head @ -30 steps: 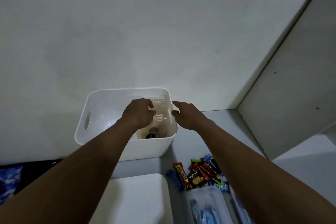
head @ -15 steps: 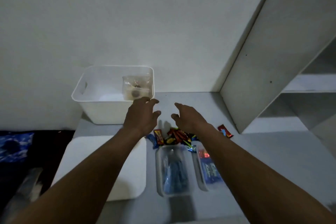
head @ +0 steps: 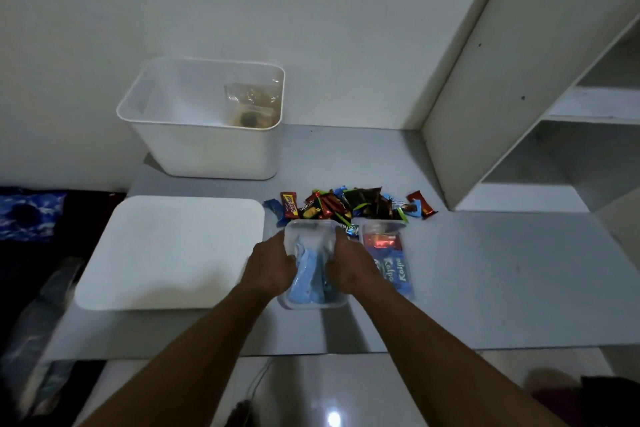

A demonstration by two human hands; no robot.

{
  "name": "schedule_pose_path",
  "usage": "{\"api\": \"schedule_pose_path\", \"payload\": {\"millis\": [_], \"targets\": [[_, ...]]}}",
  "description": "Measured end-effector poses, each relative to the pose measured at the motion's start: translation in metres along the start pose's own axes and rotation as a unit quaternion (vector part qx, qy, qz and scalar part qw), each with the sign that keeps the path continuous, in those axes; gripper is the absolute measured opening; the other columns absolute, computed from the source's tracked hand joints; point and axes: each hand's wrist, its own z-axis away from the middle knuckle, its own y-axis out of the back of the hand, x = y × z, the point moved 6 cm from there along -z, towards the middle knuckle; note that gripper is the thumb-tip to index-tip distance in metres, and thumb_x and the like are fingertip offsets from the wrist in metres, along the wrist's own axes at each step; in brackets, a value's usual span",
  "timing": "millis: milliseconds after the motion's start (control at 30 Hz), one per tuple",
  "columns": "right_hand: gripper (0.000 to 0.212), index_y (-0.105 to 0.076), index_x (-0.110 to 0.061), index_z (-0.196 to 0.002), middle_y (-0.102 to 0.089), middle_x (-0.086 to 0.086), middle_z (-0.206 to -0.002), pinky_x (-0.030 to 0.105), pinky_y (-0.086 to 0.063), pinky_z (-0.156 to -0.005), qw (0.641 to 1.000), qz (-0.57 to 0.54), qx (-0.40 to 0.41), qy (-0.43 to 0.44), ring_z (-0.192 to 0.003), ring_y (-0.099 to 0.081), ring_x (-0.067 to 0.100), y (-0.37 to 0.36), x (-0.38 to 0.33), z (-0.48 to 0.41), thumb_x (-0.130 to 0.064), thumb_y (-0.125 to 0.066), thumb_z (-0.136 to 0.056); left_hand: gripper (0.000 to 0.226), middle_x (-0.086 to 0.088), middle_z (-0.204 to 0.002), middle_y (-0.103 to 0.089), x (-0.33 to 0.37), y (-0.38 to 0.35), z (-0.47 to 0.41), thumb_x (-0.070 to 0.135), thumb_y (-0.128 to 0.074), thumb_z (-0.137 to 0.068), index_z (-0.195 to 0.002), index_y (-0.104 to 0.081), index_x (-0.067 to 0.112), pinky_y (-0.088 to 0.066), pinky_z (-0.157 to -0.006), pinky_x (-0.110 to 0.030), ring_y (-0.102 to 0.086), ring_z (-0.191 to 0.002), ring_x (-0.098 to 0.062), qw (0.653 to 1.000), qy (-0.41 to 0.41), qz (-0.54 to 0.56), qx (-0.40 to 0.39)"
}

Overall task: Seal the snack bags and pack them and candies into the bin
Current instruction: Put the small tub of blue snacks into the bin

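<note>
A white bin [head: 204, 152] stands at the back of the grey table, with one clear snack bag [head: 254, 106] leaning inside its right end. A pile of wrapped candies [head: 346, 206] lies in front of it. Closer to me lie two clear snack bags side by side. My left hand [head: 272, 265] and my right hand [head: 348, 265] grip the left and right edges of the left snack bag [head: 311, 274], which holds blue packets. The right snack bag [head: 389, 258], with red and blue packets inside, lies untouched beside my right hand.
A white bin lid [head: 169, 253] lies flat on the table to the left of my hands. A white shelf unit [head: 540, 107] rises at the right. The table's front edge [head: 450, 350] runs below my forearms. Dark and blue fabric [head: 27, 218] shows at far left.
Both hands have left the bin, where a snack bag now stays, and come back toward me and down onto the left snack bag, closing on its sides. The view tilted downward.
</note>
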Motion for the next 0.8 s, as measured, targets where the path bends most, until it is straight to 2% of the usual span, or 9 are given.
{"api": "schedule_pose_path", "payload": {"millis": [67, 133, 233, 333, 400, 533, 667, 800], "targets": [[0.08, -0.017, -0.013, -0.153, -0.061, 0.019, -0.125, 0.038, -0.05, -0.091, 1.0, -0.016, -0.012, -0.022, -0.115, -0.059, 0.036, -0.008, 0.006, 0.003, -0.011, -0.061, -0.086, 0.042, -0.014, -0.134, -0.06, -0.009, -0.013, 0.002, 0.02, -0.059, -0.094, -0.134, -0.052, 0.008, -0.045, -0.1, -0.033, -0.059, -0.118, -0.03, 0.999, 0.033, 0.016, -0.024], [0.078, -0.021, -0.013, -0.152, -0.062, 0.017, -0.124, 0.038, -0.052, -0.091, 0.999, -0.04, -0.006, -0.032, -0.114, -0.06, 0.034, -0.011, 0.007, 0.005, -0.012, -0.064, -0.085, 0.046, -0.013, -0.134, -0.06, -0.015, -0.017, 0.002, 0.02, -0.063, -0.091, -0.134, -0.052, 0.008, -0.045, -0.099, -0.033, -0.06, -0.117, -0.029, 0.997, 0.061, 0.032, -0.025], [0.072, -0.031, -0.013, -0.148, -0.062, 0.014, -0.126, 0.039, -0.051, -0.094, 0.997, -0.08, 0.014, -0.02, -0.117, -0.059, 0.032, -0.006, 0.003, 0.009, -0.012, -0.064, -0.083, 0.052, -0.014, -0.133, -0.06, -0.017, -0.009, 0.006, 0.021, -0.069, -0.087, -0.134, -0.052, 0.007, -0.045, -0.099, -0.033, -0.06, -0.117, -0.03, 0.996, 0.08, 0.05, 0.002], [0.058, -0.047, -0.017, -0.136, -0.064, 0.008, -0.124, 0.035, -0.051, -0.093, 0.992, -0.119, 0.041, -0.002, -0.114, -0.061, 0.027, 0.011, -0.003, 0.017, -0.013, -0.067, -0.082, 0.051, -0.012, -0.125, -0.066, -0.013, 0.007, 0.01, 0.019, -0.072, -0.083, -0.131, -0.057, 0.01, -0.052, -0.095, -0.037, -0.065, -0.108, -0.029, 0.992, 0.085, 0.089, 0.035], [0.054, -0.051, -0.02, -0.13, -0.066, 0.005, -0.121, 0.034, -0.052, -0.09, 0.988, -0.142, 0.062, 0.007, -0.111, -0.062, 0.025, 0.027, -0.004, 0.022, -0.014, -0.071, -0.08, 0.049, -0.011, -0.118, -0.07, -0.004, 0.017, 0.01, 0.018, -0.073, -0.082, -0.129, -0.059, 0.011, -0.055, -0.091, -0.039, -0.068, -0.101, -0.028, 0.991, 0.073, 0.104, 0.044], [0.056, -0.05, -0.02, -0.13, -0.065, 0.003, -0.122, 0.037, -0.054, -0.089, 0.978, -0.189, 0.094, 0.009, -0.11, -0.063, 0.022, 0.064, 0.006, 0.03, -0.016, -0.076, -0.08, 0.044, -0.008, -0.108, -0.074, 0.028, 0.024, 0.009, 0.014, -0.072, -0.078, -0.121, -0.065, 0.015, -0.058, -0.087, -0.042, -0.071, -0.091, -0.026, 0.988, 0.05, 0.138, 0.045], [0.059, -0.045, -0.022, -0.14, -0.061, 0.0, -0.131, 0.019, -0.044, -0.077, 0.97, -0.216, 0.109, -0.004, -0.112, -0.06, 0.016, 0.093, 0.037, 0.041, -0.014, -0.071, -0.087, 0.041, -0.007, -0.099, -0.075, 0.065, 0.005, 0.01, 0.005, -0.07, -0.075, -0.114, -0.068, 0.018, -0.059, -0.083, -0.045, -0.071, -0.087, -0.027, 0.983, 0.032, 0.181, 0.012], [0.063, -0.04, -0.023, -0.143, -0.056, 0.002, -0.14, 0.025, -0.045, -0.086, 0.968, -0.217, 0.114, -0.051, -0.122, -0.057, 0.021, 0.103, 0.074, 0.047, -0.019, -0.072, -0.089, 0.05, -0.004, -0.102, -0.076, 0.091, -0.027, 0.01, 0.004, -0.075, -0.072, -0.119, -0.067, 0.02, -0.057, -0.087, -0.041, -0.07, -0.092, -0.022, 0.982, 0.01, 0.189, -0.014]]}}
